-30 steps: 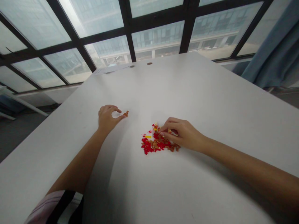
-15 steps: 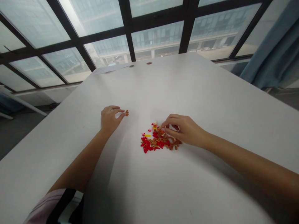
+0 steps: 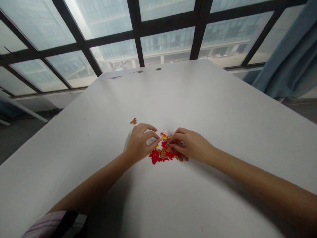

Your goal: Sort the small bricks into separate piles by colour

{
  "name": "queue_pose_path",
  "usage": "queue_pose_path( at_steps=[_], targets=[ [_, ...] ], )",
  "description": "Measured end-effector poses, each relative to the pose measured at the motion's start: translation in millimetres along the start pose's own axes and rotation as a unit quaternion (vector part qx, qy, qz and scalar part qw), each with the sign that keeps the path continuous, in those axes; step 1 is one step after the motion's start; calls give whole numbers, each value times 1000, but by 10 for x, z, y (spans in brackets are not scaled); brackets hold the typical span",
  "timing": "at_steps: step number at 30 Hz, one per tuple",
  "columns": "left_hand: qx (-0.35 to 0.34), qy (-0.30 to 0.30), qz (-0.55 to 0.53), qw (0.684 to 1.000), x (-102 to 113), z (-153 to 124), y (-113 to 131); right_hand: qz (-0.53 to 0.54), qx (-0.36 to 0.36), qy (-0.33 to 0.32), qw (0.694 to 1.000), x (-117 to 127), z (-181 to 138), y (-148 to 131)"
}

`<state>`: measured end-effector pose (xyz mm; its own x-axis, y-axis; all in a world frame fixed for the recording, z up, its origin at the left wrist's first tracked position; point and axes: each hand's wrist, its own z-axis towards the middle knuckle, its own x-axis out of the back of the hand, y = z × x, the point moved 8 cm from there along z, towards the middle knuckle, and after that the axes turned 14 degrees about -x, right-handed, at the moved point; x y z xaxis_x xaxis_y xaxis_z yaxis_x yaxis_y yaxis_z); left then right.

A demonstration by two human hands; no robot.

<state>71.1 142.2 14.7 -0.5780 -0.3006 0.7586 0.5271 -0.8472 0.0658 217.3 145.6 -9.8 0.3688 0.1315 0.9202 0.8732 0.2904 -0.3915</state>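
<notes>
A pile of small building bricks (image 3: 162,154), mostly red and orange-brown with a few yellow ones, lies on the white table. My left hand (image 3: 142,141) reaches over its left side. The thumb and index tips there are close but apart, and no brick shows between them. From the right, my right hand (image 3: 192,143) has its thumb and fingers pinched together in the pile; what they hold is too small to make out. A separate little group of orange-brown bricks (image 3: 133,121) rests beyond my left hand.
The white table (image 3: 198,96) stretches toward large dark-framed windows (image 3: 168,24). Papers (image 3: 116,74) and two round discs (image 3: 158,69) are at its far edge. A blue curtain (image 3: 289,66) hangs at the right.
My left hand has left the small brick group and moved right and nearer to the pile. That group now lies uncovered. My right hand has shifted slightly within the pile.
</notes>
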Motion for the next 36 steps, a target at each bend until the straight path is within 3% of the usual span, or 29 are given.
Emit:
queue_pose_path(
  at_steps=[12,16,24,32,36],
  targets=[
    [-39,-6,24,999,-5,-27,-23,-1,-4,-33,999,-20,63,92],
    [-43,-14,28,999,-21,-27,-18,-1,-1,-15,1000,9,70,105],
    [-43,-19,27,999,-28,-33,-29,-13,-46,-30,998,-10,53,127],
    [-52,-1,31,998,9,3,59,76,20,1,997,6,27,6],
    [-35,-7,4,999,-14,16,129,57,34,13,998,-34,4,-16]
  ],
)
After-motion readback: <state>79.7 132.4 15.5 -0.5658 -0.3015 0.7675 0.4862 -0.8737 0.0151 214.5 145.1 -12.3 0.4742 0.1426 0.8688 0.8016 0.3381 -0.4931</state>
